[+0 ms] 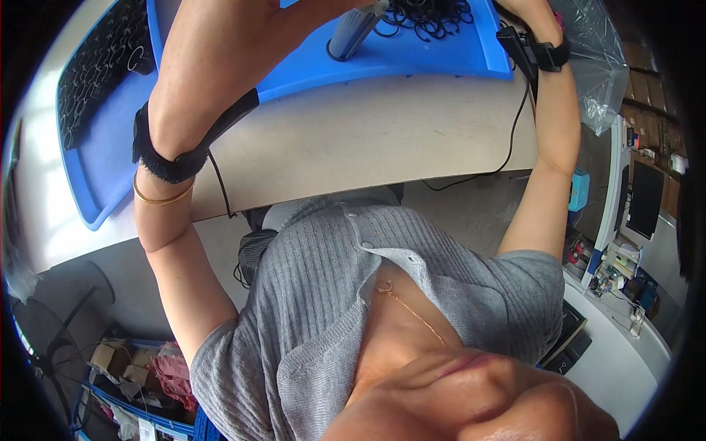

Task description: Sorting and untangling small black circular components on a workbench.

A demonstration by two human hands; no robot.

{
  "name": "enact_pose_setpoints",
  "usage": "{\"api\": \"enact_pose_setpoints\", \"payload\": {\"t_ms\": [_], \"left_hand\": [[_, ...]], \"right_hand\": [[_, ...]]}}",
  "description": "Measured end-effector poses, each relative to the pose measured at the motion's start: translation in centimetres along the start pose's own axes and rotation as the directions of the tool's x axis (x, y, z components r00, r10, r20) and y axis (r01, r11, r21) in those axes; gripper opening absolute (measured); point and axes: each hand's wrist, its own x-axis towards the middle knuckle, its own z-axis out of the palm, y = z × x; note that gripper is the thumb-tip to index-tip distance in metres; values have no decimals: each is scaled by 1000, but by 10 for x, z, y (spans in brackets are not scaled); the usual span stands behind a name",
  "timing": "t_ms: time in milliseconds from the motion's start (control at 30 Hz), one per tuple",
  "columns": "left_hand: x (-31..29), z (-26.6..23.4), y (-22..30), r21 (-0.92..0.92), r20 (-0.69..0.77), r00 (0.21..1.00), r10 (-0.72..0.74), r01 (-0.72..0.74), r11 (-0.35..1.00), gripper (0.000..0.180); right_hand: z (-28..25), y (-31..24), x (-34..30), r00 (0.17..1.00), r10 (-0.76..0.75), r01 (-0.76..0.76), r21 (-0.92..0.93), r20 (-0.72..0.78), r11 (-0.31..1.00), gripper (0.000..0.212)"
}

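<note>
My left hand [228,51] reaches over a blue tray [434,67] from the left. Its thumb side stretches to the upper end of a dark grey cylinder [354,33], which stands tilted in the tray. The upper edge of the picture cuts off the other fingers, so their grip is hidden. Beside the cylinder lies a heap of thin black loops [434,16]. Past the tray's right side is my right hand [531,13], mostly cut off at the top, its fingers out of sight. Both wrists carry black straps with a small device.
A second blue tray [87,213] on the left holds rows of black looped pieces [103,73]. Black cables hang over the front edge of the pale table [353,140]. Clear plastic sheeting [597,66] is at the right. A crate with cloth [173,378] stands low left.
</note>
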Motion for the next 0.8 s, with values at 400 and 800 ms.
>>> {"api": "enact_pose_setpoints", "payload": {"t_ms": [400, 800], "left_hand": [[1, -1, -5, -94, 21, 994, -109, 111, 989, 50], [0, -3, -4, -50, 33, 996, -80, 81, 995, 47]], "right_hand": [[27, 28, -12, 994, 106, -98, 472, 10, 876, 11], [26, 17, -8, 990, 129, -84, 503, -56, 860, 12]]}}
